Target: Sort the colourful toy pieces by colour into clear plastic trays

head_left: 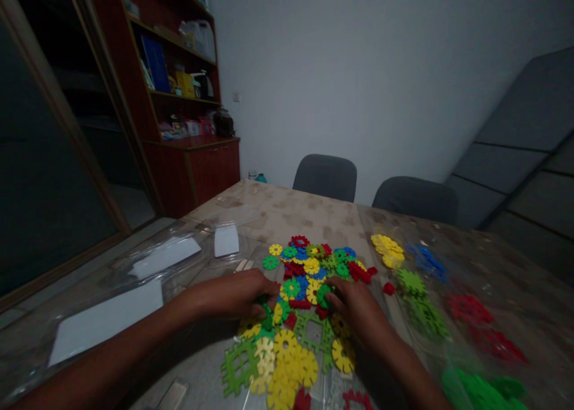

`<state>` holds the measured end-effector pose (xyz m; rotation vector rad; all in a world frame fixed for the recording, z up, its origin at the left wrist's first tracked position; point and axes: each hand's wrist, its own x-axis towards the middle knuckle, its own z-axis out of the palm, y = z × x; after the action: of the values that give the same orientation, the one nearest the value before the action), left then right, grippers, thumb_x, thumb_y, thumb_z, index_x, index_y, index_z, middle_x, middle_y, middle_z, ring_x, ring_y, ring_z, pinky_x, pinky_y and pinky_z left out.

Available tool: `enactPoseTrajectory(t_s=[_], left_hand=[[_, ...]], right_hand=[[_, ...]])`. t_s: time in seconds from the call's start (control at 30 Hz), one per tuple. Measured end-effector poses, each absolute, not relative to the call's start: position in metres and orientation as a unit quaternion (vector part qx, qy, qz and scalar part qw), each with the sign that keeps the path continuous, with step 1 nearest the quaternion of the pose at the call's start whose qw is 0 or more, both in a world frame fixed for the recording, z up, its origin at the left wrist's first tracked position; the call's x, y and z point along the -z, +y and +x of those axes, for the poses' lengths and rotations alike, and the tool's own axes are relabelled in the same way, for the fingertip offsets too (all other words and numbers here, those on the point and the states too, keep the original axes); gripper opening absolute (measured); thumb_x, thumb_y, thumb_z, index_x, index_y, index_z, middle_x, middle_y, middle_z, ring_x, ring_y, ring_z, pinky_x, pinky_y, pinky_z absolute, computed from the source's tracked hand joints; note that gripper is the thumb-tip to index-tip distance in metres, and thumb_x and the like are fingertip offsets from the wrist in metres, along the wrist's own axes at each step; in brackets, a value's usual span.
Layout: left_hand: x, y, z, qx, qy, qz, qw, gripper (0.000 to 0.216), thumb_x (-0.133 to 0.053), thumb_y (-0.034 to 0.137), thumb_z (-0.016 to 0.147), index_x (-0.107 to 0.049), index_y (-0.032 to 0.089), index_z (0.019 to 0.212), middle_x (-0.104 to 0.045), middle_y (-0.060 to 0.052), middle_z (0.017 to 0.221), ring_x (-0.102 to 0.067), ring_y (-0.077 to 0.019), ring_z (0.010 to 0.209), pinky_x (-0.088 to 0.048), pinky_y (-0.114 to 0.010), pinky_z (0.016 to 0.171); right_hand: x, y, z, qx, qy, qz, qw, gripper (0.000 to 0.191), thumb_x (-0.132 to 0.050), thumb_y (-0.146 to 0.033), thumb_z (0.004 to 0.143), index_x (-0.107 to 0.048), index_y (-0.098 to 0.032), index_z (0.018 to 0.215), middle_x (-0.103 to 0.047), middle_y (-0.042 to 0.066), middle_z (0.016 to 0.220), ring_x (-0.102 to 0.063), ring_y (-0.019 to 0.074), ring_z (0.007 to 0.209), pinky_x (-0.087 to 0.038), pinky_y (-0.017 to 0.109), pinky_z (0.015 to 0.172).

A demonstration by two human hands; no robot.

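Note:
A heap of plastic interlocking discs (314, 266) in red, yellow, green and blue lies on the table in front of me. My left hand (242, 293) rests at the heap's left edge, fingers curled over green and yellow pieces. My right hand (354, 305) reaches in from the right, fingertips pinched on a green disc (323, 295). Below the hands lie yellow discs (287, 368) and green square frames (237, 365).
Sorted piles sit to the right: yellow (388, 250), blue (428, 262), green (417, 296), red (475, 320). Clear plastic trays with white cards (165, 257) lie to the left. Two grey chairs (325, 176) stand behind the table, a wooden cabinet (188, 165) at back left.

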<state>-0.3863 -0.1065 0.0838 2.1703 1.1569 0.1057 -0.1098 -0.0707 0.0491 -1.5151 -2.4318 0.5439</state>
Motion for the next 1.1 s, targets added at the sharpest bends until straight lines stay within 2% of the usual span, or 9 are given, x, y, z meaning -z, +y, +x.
enactPoseTrajectory(t_s=[0.23, 0.47, 0.7, 0.87, 1.0, 1.1], left_hand=[[-0.079, -0.107, -0.381, -0.080, 0.406, 0.849, 0.329, 0.019, -0.070, 0.004, 0.080, -0.063, 0.020, 0.086, -0.070, 0.000, 0.095, -0.064, -0.0200, 0.092, -0.044, -0.027, 0.083], [-0.086, -0.111, -0.386, -0.030, 0.447, 0.832, 0.327, 0.024, -0.068, -0.001, 0.074, -0.064, 0.021, 0.083, -0.067, 0.003, 0.082, -0.061, -0.0180, 0.078, -0.042, -0.026, 0.070], [-0.084, -0.106, -0.401, 0.009, 0.454, 0.824, 0.340, 0.027, -0.067, -0.003, 0.070, -0.069, 0.021, 0.083, -0.068, 0.005, 0.077, -0.062, -0.0169, 0.075, -0.042, -0.023, 0.067], [-0.085, -0.105, -0.407, 0.012, 0.471, 0.813, 0.342, 0.024, -0.070, 0.001, 0.072, -0.069, 0.021, 0.085, -0.065, 0.006, 0.076, -0.060, -0.0155, 0.073, -0.040, -0.020, 0.063], [-0.087, -0.104, -0.405, 0.016, 0.471, 0.813, 0.341, 0.022, -0.070, 0.001, 0.072, -0.068, 0.020, 0.084, -0.063, 0.006, 0.075, -0.059, -0.0156, 0.074, -0.040, -0.020, 0.063], [-0.086, -0.103, -0.406, 0.014, 0.477, 0.812, 0.336, 0.021, -0.069, 0.002, 0.071, -0.066, 0.019, 0.083, -0.062, 0.006, 0.075, -0.059, -0.0161, 0.075, -0.040, -0.020, 0.065]], right_hand=[[-0.053, -0.071, -0.109, -0.189, -0.836, -0.502, 0.119, 0.020, -0.054, -0.020, 0.094, -0.067, -0.020, 0.108, -0.075, 0.007, 0.092, -0.069, 0.0229, 0.084, -0.039, 0.027, 0.068], [-0.055, -0.085, -0.125, -0.213, -0.850, -0.464, 0.128, 0.011, -0.056, -0.015, 0.092, -0.065, -0.020, 0.087, -0.072, 0.005, 0.090, -0.063, 0.0196, 0.081, -0.037, 0.026, 0.070], [-0.056, -0.099, -0.159, -0.241, -0.864, -0.428, 0.111, 0.010, -0.061, -0.012, 0.088, -0.069, -0.019, 0.087, -0.074, 0.004, 0.093, -0.065, 0.0188, 0.086, -0.038, 0.025, 0.071], [-0.056, -0.096, -0.183, -0.251, -0.879, -0.398, 0.071, 0.013, -0.066, -0.015, 0.086, -0.073, -0.019, 0.097, -0.075, 0.008, 0.106, -0.066, 0.0229, 0.102, -0.040, 0.027, 0.083], [-0.054, -0.091, -0.192, -0.255, -0.879, -0.400, 0.043, 0.022, -0.076, -0.017, 0.079, -0.072, -0.015, 0.100, -0.073, 0.013, 0.108, -0.064, 0.0288, 0.105, -0.040, 0.033, 0.086], [-0.050, -0.091, -0.193, -0.270, -0.872, -0.405, 0.057, 0.031, -0.081, -0.017, 0.073, -0.069, -0.015, 0.102, -0.071, 0.012, 0.111, -0.061, 0.0279, 0.105, -0.040, 0.031, 0.083]])
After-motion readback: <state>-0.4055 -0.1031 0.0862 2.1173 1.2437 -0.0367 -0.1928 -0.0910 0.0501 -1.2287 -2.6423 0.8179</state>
